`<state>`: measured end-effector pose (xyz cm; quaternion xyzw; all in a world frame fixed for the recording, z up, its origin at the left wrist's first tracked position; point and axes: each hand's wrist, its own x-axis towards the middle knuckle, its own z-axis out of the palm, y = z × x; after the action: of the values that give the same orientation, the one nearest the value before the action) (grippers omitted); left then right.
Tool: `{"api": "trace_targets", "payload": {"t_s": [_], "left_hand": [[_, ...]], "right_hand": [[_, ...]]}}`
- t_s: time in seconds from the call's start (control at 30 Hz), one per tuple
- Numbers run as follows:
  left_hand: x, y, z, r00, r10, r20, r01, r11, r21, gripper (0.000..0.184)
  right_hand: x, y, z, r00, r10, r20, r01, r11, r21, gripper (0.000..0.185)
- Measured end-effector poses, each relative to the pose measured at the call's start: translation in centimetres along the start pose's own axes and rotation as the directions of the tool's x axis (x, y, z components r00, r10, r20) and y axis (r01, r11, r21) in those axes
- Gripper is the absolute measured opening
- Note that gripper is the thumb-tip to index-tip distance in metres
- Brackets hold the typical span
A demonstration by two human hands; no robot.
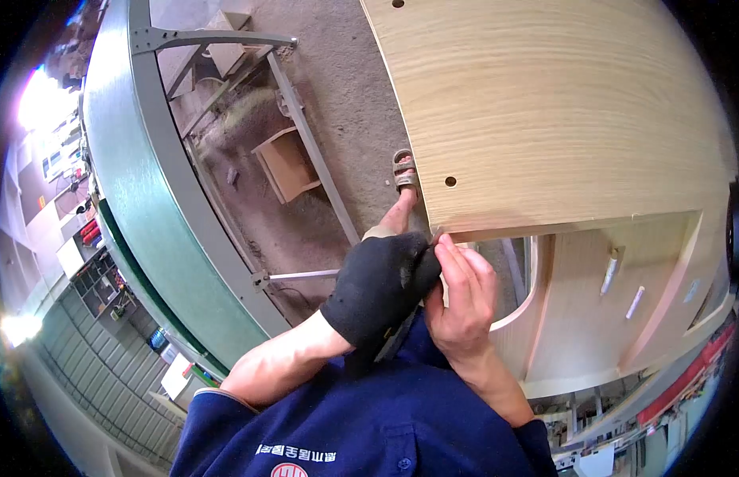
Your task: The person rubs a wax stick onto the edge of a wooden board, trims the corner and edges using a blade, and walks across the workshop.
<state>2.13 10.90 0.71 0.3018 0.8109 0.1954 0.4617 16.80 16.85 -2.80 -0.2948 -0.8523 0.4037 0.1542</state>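
My left hand [383,278], in a black glove, is curled at the near left corner of a light wood-grain panel [544,111]. Below its palm a dark, narrow item shows partly against my shirt; its kind is unclear. Bare and close beside it, my right hand [463,298] has thumb and fingertips pinched together at that same corner. The fingers of both hands meet there, and whatever lies between them is too small or hidden to name. Two round dark holes mark the panel's left side.
A green-topped bench [159,191] with a grey metal frame stands at left. An open cardboard box [287,165] lies on the floor beneath. At right, a wooden frame with a rounded opening holds two short pale cylinders [610,272]. My sandalled foot [405,169] is beside the panel.
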Motion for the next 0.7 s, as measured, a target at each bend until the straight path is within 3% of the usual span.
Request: {"api": "trace_targets", "payload": {"t_s": [0.1,0.37,0.53,0.63,0.7], "left_hand": [[-0.6,-0.9,0.3,0.993,0.071,-0.091,-0.077,0.995,-0.065,0.022],[0.0,0.1,0.1,0.993,0.121,-0.017,-0.119,0.991,0.066,0.023],[-0.6,-0.7,-0.2,0.996,0.083,-0.024,-0.084,0.996,-0.01,0.023],[-0.6,-0.7,0.0,0.982,0.173,-0.07,-0.173,0.985,0.009,0.023],[0.0,0.3,-0.2,0.987,0.16,-0.003,-0.16,0.987,0.033,0.023]], "right_hand": [[0.3,-0.8,0.4,0.999,-0.001,0.045,-0.001,0.999,0.045,0.04],[0.1,-0.2,-0.4,0.999,0.019,-0.03,-0.019,1.0,-0.004,0.041],[0.2,-1.0,0.3,0.999,0.01,0.043,-0.012,0.998,0.056,0.039],[0.2,-0.8,-0.4,1.0,0.018,-0.02,-0.018,0.999,0.033,0.039],[0.2,-0.5,-0.9,0.997,0.04,-0.063,-0.04,0.999,0.01,0.038]]}}
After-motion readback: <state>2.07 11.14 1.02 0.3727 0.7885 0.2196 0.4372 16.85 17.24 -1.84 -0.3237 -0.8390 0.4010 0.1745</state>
